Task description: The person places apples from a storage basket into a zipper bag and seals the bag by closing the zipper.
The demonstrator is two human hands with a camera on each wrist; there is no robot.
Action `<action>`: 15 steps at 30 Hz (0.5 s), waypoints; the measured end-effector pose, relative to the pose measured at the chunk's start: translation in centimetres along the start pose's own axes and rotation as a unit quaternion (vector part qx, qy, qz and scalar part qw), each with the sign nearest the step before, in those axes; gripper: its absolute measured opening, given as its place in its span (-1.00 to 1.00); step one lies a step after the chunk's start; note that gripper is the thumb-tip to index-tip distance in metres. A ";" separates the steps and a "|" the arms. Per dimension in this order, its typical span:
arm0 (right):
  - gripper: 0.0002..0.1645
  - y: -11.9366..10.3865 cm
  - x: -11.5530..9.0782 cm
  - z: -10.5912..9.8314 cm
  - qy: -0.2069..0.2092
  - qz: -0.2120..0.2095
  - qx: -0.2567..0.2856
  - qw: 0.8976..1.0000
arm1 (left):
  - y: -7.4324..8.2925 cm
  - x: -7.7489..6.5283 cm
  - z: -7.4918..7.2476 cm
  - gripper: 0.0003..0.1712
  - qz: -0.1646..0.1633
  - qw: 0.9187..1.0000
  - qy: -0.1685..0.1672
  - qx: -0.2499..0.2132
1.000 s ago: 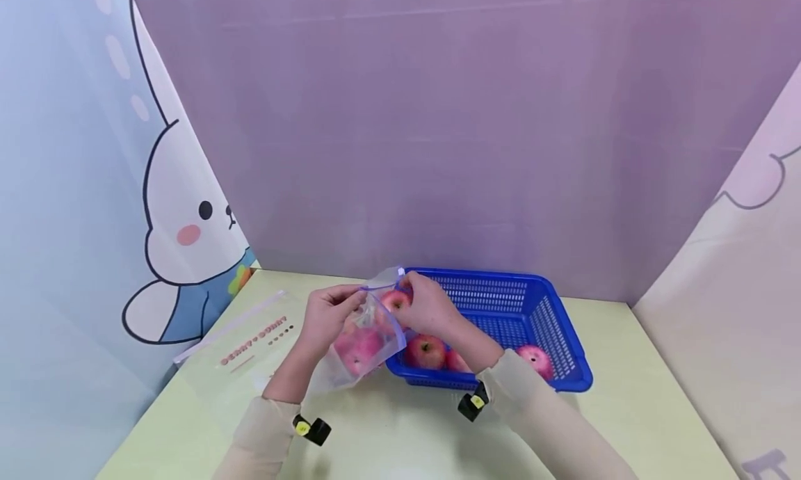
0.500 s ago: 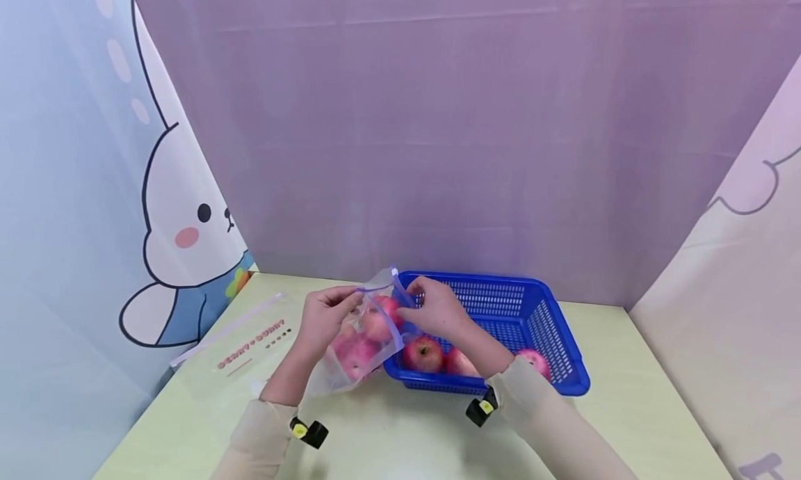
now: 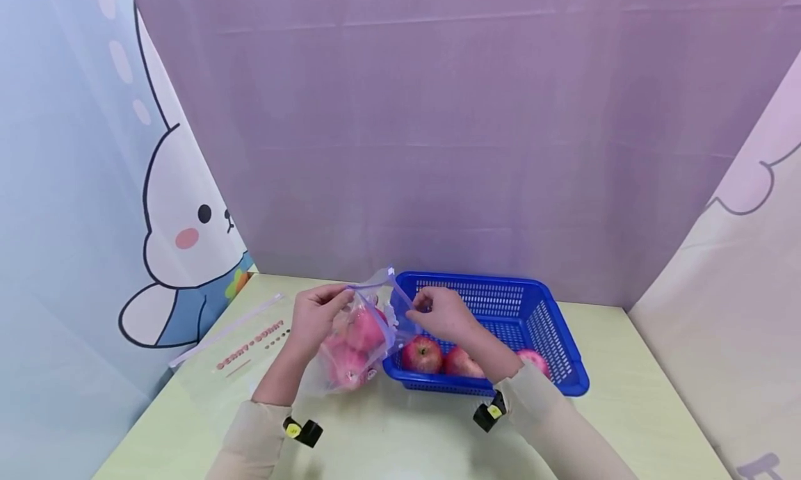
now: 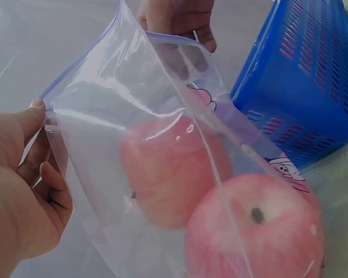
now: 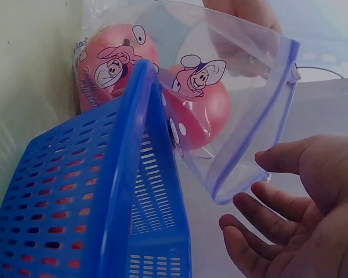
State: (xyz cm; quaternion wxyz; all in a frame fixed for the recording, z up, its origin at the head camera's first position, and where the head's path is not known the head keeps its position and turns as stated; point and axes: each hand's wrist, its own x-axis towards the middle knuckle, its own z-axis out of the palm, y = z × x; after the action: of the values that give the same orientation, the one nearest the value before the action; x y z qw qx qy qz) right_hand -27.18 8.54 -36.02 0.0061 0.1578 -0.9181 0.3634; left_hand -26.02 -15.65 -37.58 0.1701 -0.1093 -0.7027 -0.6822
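A clear zip bag (image 3: 383,337) with a purple rim and cartoon prints bulges with apples (image 4: 255,226) low inside it. My left hand (image 3: 319,313) pinches the bag's rim between thumb and fingers, on the left of the mouth. The mouth gapes open. My right hand (image 3: 443,314) is at the opposite side of the rim, over the blue basket (image 3: 566,341). In the right wrist view its thumb and fingers (image 5: 272,217) are spread and lightly bent, with the bag's purple edge right at the tips. Several apples (image 3: 422,355) lie along the basket's near side.
A second clear zip bag (image 3: 240,337) with red lettering lies flat on the table (image 3: 388,438) at the left. The basket's near left corner stands right against the filled bag. A purple curtain (image 3: 438,153) hangs behind the table.
My right hand has come away from an apple in the bag's mouth and moved right to the rim. That apple now sits lower in the bag. My left hand has shifted slightly left.
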 end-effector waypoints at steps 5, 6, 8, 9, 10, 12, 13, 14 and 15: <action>-0.84 0.3 -0.3 -0.1 -0.006 -0.004 0.009 1.000 | 2.0 -0.3 -0.3 -0.76 -0.012 1.000 0.026 0.000; -0.85 0.4 -0.3 0.0 -0.006 -0.003 0.011 1.000 | 2.1 -0.3 -0.4 -0.75 -0.017 0.999 0.030 0.003; -0.85 0.5 -0.4 0.0 -0.006 -0.006 0.016 1.000 | 2.0 -0.1 -0.9 -0.72 -0.025 0.999 0.035 0.011; -0.86 0.6 -0.5 0.0 -0.006 -0.007 0.018 1.000 | 1.8 0.0 -1.2 -0.71 -0.030 0.999 0.038 0.013; -0.87 0.6 -0.6 -0.1 -0.007 -0.009 0.021 1.000 | 1.5 0.1 -1.5 -0.70 -0.035 0.998 0.040 0.016; -0.89 0.5 -0.8 -0.1 -0.008 -0.009 0.028 1.000 | 1.6 0.2 -2.0 -0.69 -0.041 0.998 0.044 0.024; -0.89 0.5 -0.9 -0.2 -0.009 -0.008 0.030 0.999 | 1.6 0.2 -2.2 -0.69 -0.044 0.998 0.045 0.029; -0.90 0.4 -1.0 -0.3 -0.010 -0.008 0.033 0.999 | 1.6 0.2 -2.4 -0.69 -0.044 0.998 0.044 0.031; -0.90 0.4 -1.0 -0.3 -0.010 -0.007 0.036 0.999 | 1.7 0.3 -2.6 -0.70 -0.043 0.998 0.045 0.030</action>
State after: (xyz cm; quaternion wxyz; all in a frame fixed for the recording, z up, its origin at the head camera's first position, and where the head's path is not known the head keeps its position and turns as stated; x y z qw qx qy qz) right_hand -26.34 9.30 -36.15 -0.0064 0.1681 -0.9033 0.3948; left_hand -25.36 -18.20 -35.85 0.1750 -0.0430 -0.7186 -0.6717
